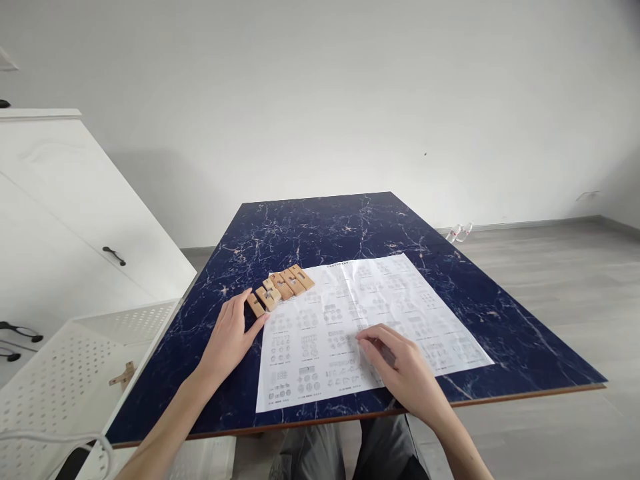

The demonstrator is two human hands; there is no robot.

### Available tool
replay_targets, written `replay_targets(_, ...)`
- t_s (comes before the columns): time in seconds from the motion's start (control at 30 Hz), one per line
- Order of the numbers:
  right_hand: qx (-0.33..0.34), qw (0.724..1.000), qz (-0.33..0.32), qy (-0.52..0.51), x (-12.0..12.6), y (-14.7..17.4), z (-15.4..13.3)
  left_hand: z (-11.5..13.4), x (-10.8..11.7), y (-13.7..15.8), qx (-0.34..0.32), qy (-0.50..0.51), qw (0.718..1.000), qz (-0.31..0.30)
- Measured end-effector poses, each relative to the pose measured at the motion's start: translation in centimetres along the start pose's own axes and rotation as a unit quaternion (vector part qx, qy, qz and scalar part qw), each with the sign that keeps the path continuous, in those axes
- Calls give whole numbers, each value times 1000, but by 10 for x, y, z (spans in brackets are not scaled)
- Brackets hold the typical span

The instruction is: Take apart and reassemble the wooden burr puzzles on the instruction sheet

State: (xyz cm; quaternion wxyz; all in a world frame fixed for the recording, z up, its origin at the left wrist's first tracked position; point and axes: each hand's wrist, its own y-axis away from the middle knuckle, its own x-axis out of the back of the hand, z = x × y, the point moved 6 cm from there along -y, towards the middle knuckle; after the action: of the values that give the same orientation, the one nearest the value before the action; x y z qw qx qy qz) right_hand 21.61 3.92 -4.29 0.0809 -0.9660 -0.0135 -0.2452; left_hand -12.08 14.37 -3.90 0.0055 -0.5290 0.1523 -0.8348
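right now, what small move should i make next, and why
Perhaps close your left hand on the leftmost wooden piece: its fingers bracket that piece, while your right hand is over the printed sheet, away from the pieces.

likely a home — white cabinet (95, 200), footwear (459, 233), plank floor (540, 293)

"2": flat tan rectangular slotted wooden block (303, 281) | creased white rectangular paper sheet (363, 313): print too small to read
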Motion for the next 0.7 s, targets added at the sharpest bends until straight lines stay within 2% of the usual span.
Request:
replay_targets(0.53,-3,1000,1,-11,-1,0,1,2,2,2,-1,5,1000,3)
replay_targets(0.7,-11,1000,-3,-4,1,0,-2,-1,6,10,4,26,1000,9)
